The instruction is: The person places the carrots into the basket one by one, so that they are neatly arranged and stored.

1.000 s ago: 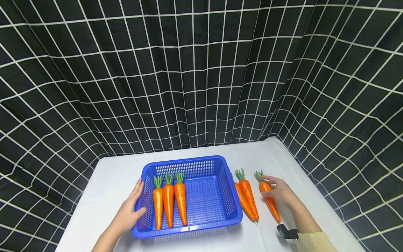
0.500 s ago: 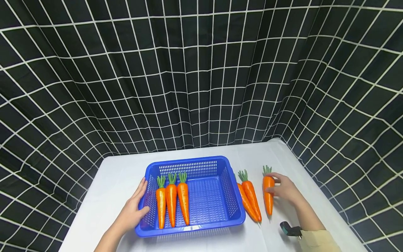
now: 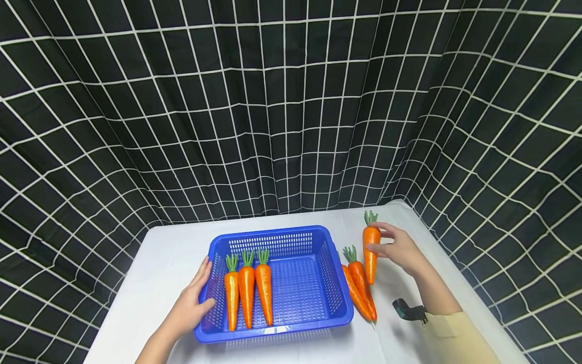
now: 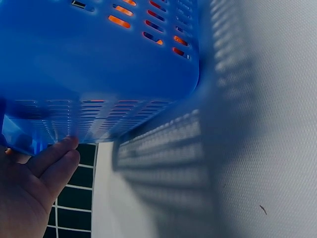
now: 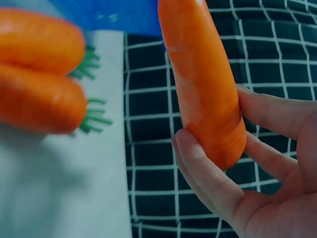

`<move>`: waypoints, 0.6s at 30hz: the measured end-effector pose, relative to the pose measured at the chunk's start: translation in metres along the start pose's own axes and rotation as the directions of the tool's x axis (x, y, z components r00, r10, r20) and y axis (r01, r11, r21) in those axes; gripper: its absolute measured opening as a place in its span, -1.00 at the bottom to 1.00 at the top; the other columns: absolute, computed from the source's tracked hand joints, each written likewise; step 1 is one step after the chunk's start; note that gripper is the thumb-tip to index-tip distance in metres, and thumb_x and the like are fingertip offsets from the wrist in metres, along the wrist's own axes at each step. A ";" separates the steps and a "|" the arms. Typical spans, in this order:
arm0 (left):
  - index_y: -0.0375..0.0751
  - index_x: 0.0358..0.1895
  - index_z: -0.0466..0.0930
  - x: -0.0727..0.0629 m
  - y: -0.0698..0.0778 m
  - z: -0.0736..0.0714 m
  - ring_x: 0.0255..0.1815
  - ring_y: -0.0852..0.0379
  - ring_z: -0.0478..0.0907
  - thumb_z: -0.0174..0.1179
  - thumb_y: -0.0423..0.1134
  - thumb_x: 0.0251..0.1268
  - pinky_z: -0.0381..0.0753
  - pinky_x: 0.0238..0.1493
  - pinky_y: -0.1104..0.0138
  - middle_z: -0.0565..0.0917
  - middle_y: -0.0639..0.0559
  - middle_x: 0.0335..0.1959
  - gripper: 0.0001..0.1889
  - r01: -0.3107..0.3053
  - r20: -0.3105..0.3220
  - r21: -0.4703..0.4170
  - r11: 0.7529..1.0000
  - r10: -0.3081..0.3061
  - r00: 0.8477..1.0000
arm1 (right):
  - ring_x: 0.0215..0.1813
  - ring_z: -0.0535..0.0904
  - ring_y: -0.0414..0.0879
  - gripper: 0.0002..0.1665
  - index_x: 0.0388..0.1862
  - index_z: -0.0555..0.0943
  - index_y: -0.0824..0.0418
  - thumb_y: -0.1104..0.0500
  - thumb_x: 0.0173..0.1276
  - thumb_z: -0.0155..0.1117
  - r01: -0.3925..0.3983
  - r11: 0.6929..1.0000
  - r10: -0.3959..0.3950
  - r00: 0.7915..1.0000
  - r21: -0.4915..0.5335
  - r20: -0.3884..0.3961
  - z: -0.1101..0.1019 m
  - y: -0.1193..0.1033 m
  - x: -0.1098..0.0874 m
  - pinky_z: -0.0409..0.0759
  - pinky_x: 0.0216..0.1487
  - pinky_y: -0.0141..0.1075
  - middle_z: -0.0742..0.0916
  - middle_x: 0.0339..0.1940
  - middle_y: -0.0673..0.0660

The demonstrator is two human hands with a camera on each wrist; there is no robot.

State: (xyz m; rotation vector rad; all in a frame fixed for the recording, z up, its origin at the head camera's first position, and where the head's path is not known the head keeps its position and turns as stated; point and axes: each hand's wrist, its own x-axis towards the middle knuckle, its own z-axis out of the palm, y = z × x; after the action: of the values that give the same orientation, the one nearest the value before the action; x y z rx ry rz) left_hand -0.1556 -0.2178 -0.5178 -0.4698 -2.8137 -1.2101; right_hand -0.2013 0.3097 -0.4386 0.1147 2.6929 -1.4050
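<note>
In the head view my right hand (image 3: pixel 400 248) pinches the upper part of an orange carrot (image 3: pixel 371 253) with a green top, held off the table. The right wrist view shows thumb and fingers on either side of this carrot (image 5: pixel 200 84). My left hand (image 3: pixel 188 306) rests against the left side of a blue plastic basket (image 3: pixel 273 331). Its straight fingers touch the outer wall, and the thumb lies over the rim. Inside the basket, three carrots (image 3: pixel 247 296) lie side by side at the left, tops pointing away.
Two more carrots (image 3: pixel 360 285) lie on the white table (image 3: pixel 400 333) beside the basket's right wall, one partly hidden by it. A black curtain (image 3: pixel 291 126) with a white grid hangs behind and at both sides.
My right hand has gripped the loose carrot, turned it more upright, and carried it up, away and slightly left. The left hand still rests on the basket.
</note>
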 end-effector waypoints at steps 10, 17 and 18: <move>-0.29 0.60 0.06 -0.002 -0.001 0.000 0.60 -0.35 0.05 0.26 -0.37 0.06 -0.06 0.44 0.46 -0.03 -0.13 0.67 -0.05 -0.008 -0.008 0.010 1.000 0.008 1.000 | 0.26 0.57 0.37 -0.14 0.53 0.34 0.12 0.08 0.28 0.43 0.117 0.987 -0.122 0.992 0.110 0.038 0.017 -0.035 0.006 0.75 0.02 -0.02 0.43 0.41 0.46; -0.31 0.59 0.06 -0.002 -0.002 0.001 0.60 -0.38 0.02 0.25 -0.39 0.05 -0.21 0.29 0.73 -0.03 -0.16 0.67 -0.06 -0.019 -0.013 -0.008 1.000 0.019 1.000 | 0.13 0.68 0.27 -0.15 0.53 0.34 0.11 0.12 0.28 0.42 0.175 0.975 -0.188 0.978 0.134 0.093 0.038 -0.055 0.014 0.73 0.03 0.04 0.48 0.36 0.42; -0.32 0.59 0.06 -0.002 -0.001 0.001 0.60 -0.38 0.02 0.25 -0.39 0.05 -0.22 0.28 0.74 -0.03 -0.18 0.67 -0.06 -0.022 -0.014 -0.010 1.000 0.022 1.000 | 0.14 0.68 0.27 -0.15 0.53 0.34 0.11 0.13 0.28 0.42 0.184 0.974 -0.198 0.975 0.133 0.103 0.041 -0.057 0.016 0.74 0.03 0.04 0.49 0.36 0.41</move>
State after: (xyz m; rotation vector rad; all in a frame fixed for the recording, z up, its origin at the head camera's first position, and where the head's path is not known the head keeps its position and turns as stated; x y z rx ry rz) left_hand -0.1540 -0.2188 -0.5197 -0.4898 -2.7838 -1.2199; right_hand -0.2211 0.2439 -0.4173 -0.2163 2.5801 -1.5766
